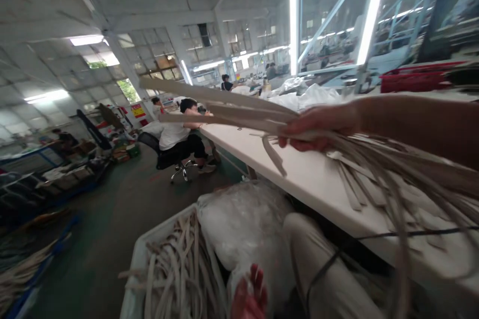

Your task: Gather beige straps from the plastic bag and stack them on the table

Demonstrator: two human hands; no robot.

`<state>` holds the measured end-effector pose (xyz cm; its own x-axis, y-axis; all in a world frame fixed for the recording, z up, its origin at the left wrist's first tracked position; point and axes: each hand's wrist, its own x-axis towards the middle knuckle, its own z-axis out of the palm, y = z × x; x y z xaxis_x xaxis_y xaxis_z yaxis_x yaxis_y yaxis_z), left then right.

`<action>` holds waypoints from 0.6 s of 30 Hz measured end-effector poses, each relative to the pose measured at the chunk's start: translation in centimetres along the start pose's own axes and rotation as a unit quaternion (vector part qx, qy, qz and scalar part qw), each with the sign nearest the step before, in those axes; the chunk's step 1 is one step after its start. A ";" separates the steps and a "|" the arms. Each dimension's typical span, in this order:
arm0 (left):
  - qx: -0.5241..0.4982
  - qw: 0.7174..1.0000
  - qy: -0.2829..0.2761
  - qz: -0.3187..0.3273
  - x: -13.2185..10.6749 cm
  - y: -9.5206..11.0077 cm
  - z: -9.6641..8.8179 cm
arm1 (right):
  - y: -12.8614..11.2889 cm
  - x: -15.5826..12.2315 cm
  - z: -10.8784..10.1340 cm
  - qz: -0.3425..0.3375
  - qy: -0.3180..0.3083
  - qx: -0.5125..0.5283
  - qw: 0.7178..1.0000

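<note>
My right hand point(314, 127) is closed around a bundle of long beige fabric strips point(232, 104), lifted above the white table point(262, 152). One end of the bundle points left across the view; the rest trails back to the right and droops over the table edge. More loose strips point(352, 184) lie on the tabletop under that arm. Low in the view, my left hand point(251, 294) is held up with its fingers apart, somewhat blurred, in front of a clear plastic bag point(243, 224). A white bin point(140, 254) full of similar strips stands left of that hand.
A dark cord point(337, 254) runs across my leg point(314, 254) to the table. Farther along the table, a person point(175, 129) sits on a black wheeled chair point(151, 149). White bags point(314, 94) and a red crate point(415, 77) are at the back right.
</note>
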<state>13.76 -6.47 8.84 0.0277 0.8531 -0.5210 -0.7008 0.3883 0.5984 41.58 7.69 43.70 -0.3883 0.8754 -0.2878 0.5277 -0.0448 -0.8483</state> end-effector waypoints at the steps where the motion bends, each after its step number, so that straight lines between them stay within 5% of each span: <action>1: -0.014 1.000 -0.025 0.005 -0.1 0.1 1.0 | 1.5 -0.2 1.9 0.026 -0.056 0.044 0.997; 5: -0.056 0.970 -0.227 0.061 -0.8 1.0 6.1 | 6.7 -0.1 8.4 0.072 -0.185 0.117 0.973; 10: -0.062 0.951 -0.282 0.109 -1.7 1.8 11.4 | 9.7 0.6 13.1 0.090 -0.231 0.124 0.961; 18: -0.016 0.948 -0.290 0.131 -1.2 1.6 10.7 | 16.2 1.4 16.5 0.180 -0.285 0.194 0.921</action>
<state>20.19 -3.13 16.92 0.2304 0.9704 0.0720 -0.7589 0.1329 0.6375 37.11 0.27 22.22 -0.6330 0.3797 -0.6747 0.4332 -0.5485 -0.7152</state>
